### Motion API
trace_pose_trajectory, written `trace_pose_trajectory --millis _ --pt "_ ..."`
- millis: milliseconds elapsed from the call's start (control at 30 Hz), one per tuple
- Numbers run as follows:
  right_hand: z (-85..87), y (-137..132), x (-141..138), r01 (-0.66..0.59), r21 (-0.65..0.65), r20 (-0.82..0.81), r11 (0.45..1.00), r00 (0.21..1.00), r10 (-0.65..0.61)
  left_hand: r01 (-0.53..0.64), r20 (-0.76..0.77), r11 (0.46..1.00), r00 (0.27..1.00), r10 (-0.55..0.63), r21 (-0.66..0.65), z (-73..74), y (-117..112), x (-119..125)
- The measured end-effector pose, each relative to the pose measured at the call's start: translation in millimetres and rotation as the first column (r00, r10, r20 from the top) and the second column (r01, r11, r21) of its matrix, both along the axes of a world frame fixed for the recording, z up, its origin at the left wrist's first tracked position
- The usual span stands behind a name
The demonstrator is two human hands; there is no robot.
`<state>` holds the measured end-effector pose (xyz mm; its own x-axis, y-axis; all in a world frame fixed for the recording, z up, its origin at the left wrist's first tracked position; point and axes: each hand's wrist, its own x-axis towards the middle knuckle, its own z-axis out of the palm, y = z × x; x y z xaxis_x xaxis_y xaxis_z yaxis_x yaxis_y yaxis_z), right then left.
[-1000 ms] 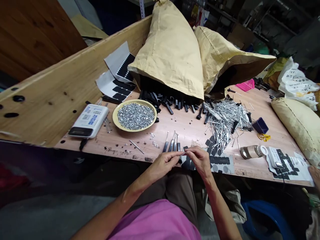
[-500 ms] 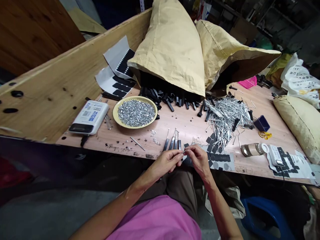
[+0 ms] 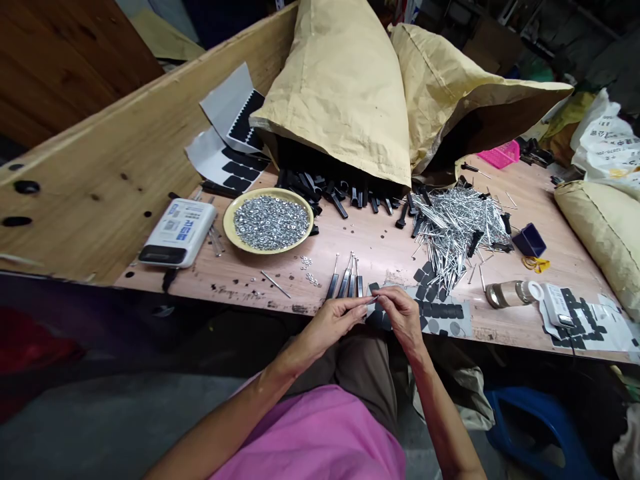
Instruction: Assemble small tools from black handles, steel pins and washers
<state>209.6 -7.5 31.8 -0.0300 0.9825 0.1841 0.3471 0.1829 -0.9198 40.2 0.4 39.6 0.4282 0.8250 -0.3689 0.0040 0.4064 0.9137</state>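
Close together at the table's front edge, my left hand [image 3: 334, 323] and my right hand [image 3: 403, 317] meet fingertip to fingertip. Both are closed in a pinch on a thin metal rod [image 3: 371, 301], of which only a short bright bit shows; fingers hide the rest. Just beyond my left hand lie several black-handled metal rods [image 3: 345, 285], side by side with their thin ends pointing away. A few small nuts or washers [image 3: 311, 277] are scattered left of them. Under and beside my right hand is a sheet of black stickers [image 3: 443, 311].
A yellow bowl [image 3: 229, 230] full of small metal rings stands left, near a white box-like device [image 3: 181, 230]. A pile of metal rods [image 3: 457, 230] lies right. Large paper sacks [image 3: 340, 87] with black parts spilling out fill the back. A glass jar [image 3: 507, 294] lies right.
Both hands have shifted slightly right, still pinched together, and the left fingers now stretch straighter along the rod. The view has tilted a little; the table things stay put.
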Motion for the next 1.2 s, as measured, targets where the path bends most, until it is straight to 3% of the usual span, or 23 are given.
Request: trace_pose_trajectory --millis 67,233,400,567,733,833,1000,1200 --pt "0.0 -1 0 0.01 0.005 0.008 1.0 1.0 -0.01 0.012 -0.016 1.0 1.0 -0.012 0.022 -2.1 -1 1" --pt "-1.5 -4 -4 0.071 0.018 0.0 0.997 0.997 -0.071 -0.049 -0.125 0.962 0.989 0.085 0.267 -3.8 -2 3" --pt "-1.0 -4 -5 0.083 -0.011 -0.08 0.996 0.993 -0.084 -0.004 -0.069 0.983 0.997 0.017 0.185 -3.0 -1 4" --pt "-2.4 -4 -9 0.114 -0.001 -0.083 0.993 0.99 -0.114 -0.04 -0.079 0.981 0.995 0.056 0.191 -2.1 -2 5" --pt "-3.3 -3 -9 0.052 -0.061 -0.179 0.997 0.982 -0.062 -0.054 -0.013 0.993 0.998 0.056 0.104 0.7 0 6" --pt "-5.4 0 -7 0.081 -0.073 -0.147 0.994 0.985 -0.091 -0.06 -0.031 0.989 0.997 0.065 0.135 0.1 1 6" --pt "-12.8 3 -9 0.09 -0.135 -0.236 0.987 0.964 -0.12 -0.075 -0.054 0.982 0.995 0.086 0.17 -2.5 1 8" --pt "-8.5 2 -12 0.092 -0.179 -0.24 0.98 0.961 -0.134 -0.088 -0.048 0.981 0.994 0.097 0.171 -2.4 1 9"
